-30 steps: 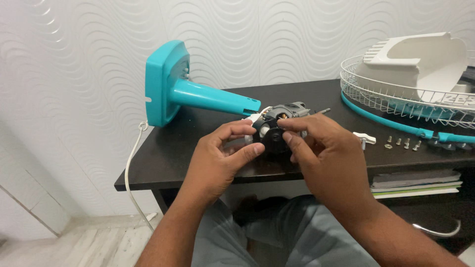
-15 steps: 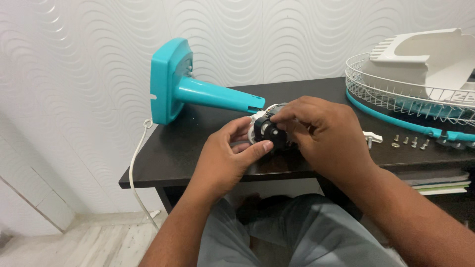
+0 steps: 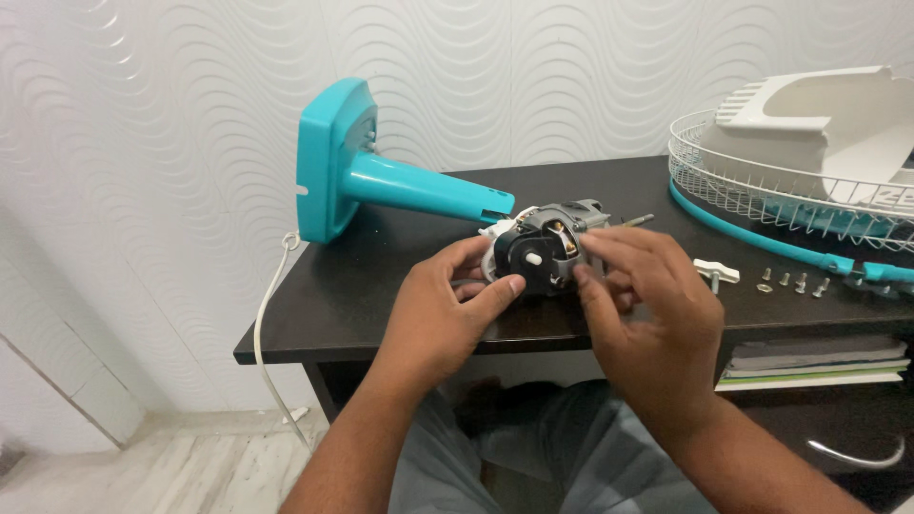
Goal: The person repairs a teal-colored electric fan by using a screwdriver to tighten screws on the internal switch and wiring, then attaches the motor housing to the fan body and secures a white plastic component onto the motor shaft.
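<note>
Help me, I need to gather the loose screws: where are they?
Head view, right side: the screws lie on the dark table, right of the white knob, before the wire fan guard.

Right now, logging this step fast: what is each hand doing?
Left hand: closed on the fan motor, thumb on its face.
Right hand: fingers gripping the same motor's side.

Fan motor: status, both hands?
Left hand and right hand both grip fan motor over dark table. Teal stand behind, apart. Nothing blocking.
</note>
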